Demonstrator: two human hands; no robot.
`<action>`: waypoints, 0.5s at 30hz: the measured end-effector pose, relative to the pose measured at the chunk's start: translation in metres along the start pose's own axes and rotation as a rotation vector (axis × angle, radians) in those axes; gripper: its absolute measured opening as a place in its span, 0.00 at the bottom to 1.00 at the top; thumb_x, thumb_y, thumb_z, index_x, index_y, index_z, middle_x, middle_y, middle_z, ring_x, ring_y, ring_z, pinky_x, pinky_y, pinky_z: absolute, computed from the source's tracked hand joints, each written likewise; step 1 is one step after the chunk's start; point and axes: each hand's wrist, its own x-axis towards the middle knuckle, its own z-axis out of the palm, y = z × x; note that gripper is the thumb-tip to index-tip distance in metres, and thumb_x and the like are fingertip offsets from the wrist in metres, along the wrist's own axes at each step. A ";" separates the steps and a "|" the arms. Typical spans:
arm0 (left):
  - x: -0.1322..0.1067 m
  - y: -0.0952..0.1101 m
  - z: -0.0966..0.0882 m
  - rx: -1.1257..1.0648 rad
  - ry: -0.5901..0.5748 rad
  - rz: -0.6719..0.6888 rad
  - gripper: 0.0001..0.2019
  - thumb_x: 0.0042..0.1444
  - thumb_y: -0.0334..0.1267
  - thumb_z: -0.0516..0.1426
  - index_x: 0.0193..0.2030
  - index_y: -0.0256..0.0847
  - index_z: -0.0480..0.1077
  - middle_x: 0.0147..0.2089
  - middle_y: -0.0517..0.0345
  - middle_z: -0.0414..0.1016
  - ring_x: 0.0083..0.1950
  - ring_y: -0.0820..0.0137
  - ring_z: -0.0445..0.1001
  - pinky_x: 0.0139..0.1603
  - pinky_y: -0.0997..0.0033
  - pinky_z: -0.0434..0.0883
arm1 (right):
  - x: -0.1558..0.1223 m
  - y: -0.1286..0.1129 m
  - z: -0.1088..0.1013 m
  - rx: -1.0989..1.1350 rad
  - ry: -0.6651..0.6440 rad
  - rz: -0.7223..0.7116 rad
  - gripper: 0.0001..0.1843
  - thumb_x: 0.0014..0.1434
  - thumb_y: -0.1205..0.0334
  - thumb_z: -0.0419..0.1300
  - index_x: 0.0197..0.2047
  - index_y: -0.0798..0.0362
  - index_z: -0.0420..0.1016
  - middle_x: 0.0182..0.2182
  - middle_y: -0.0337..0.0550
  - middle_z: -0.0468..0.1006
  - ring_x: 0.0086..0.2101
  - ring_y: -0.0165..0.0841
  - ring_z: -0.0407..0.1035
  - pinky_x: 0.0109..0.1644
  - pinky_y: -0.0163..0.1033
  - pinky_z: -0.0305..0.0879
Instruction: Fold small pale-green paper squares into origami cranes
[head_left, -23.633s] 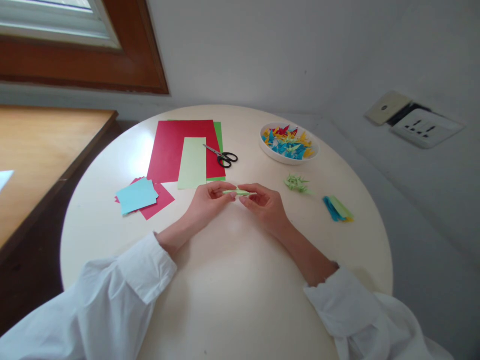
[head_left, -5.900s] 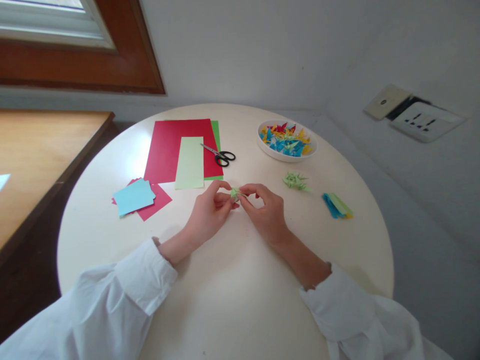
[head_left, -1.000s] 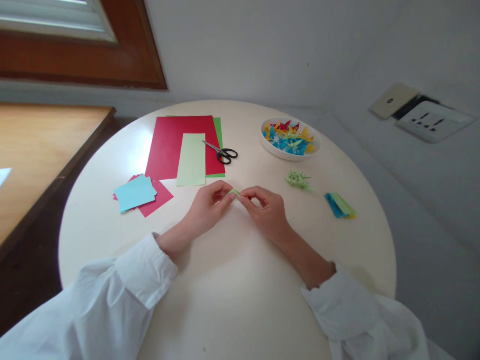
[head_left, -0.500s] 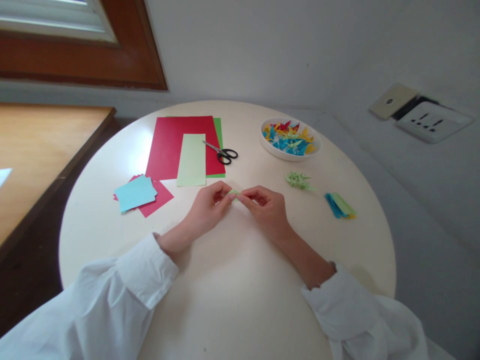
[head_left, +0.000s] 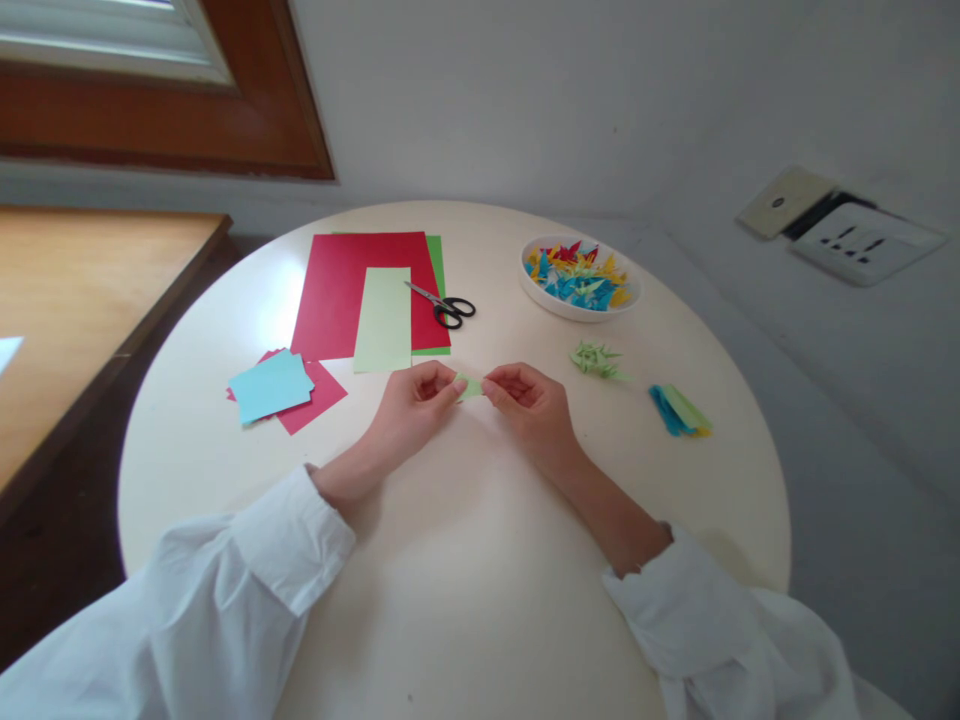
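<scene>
Over the middle of the round cream table, my left hand and my right hand each pinch one end of a small light green folded paper piece. Both hands have their fingers curled closed, and the paper spans the short gap between the fingertips. Just to the right of my right hand lie a few finished light green folded pieces. The paper's exact shape is too small to make out.
Red and green sheets with a pale green strip lie at the back left, black scissors beside them. Blue and red squares sit left. A white bowl of coloured folded pieces stands at the back right; a blue-green paper stack lies right.
My hands have drawn slightly apart, so more of the green paper shows between the fingertips. Everything else on the table is where it was.
</scene>
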 end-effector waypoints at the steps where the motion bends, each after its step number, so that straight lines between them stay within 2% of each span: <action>1: 0.000 0.000 0.000 -0.006 0.006 -0.009 0.12 0.48 0.44 0.58 0.24 0.37 0.64 0.21 0.64 0.64 0.22 0.77 0.61 0.22 0.76 0.58 | 0.000 0.000 0.000 -0.006 -0.009 0.007 0.08 0.45 0.58 0.64 0.27 0.53 0.73 0.24 0.39 0.77 0.26 0.29 0.70 0.31 0.35 0.68; 5: 0.000 -0.001 0.000 -0.045 0.021 -0.043 0.12 0.47 0.44 0.59 0.24 0.36 0.66 0.22 0.62 0.66 0.23 0.77 0.63 0.25 0.75 0.63 | 0.001 0.001 -0.001 -0.059 -0.043 0.004 0.07 0.48 0.58 0.61 0.26 0.54 0.74 0.24 0.39 0.77 0.26 0.30 0.70 0.32 0.35 0.68; 9: 0.001 -0.002 0.002 -0.189 0.012 -0.101 0.11 0.45 0.42 0.61 0.24 0.36 0.67 0.23 0.64 0.67 0.25 0.78 0.66 0.36 0.71 0.71 | 0.000 0.003 -0.002 -0.093 -0.051 -0.022 0.06 0.48 0.60 0.60 0.24 0.54 0.73 0.22 0.38 0.76 0.25 0.29 0.68 0.31 0.35 0.66; 12: 0.002 -0.002 0.003 -0.269 0.006 -0.130 0.11 0.45 0.42 0.62 0.25 0.35 0.68 0.24 0.64 0.68 0.27 0.79 0.68 0.42 0.68 0.73 | 0.000 0.004 -0.002 -0.108 -0.056 -0.030 0.06 0.48 0.60 0.61 0.24 0.54 0.73 0.22 0.38 0.75 0.24 0.28 0.67 0.30 0.34 0.64; 15: 0.002 -0.002 0.003 -0.291 0.005 -0.146 0.11 0.44 0.42 0.62 0.26 0.35 0.69 0.24 0.64 0.69 0.27 0.79 0.69 0.43 0.68 0.73 | 0.000 0.003 -0.002 -0.112 -0.053 -0.025 0.07 0.47 0.60 0.61 0.24 0.54 0.73 0.22 0.38 0.75 0.24 0.28 0.66 0.29 0.34 0.63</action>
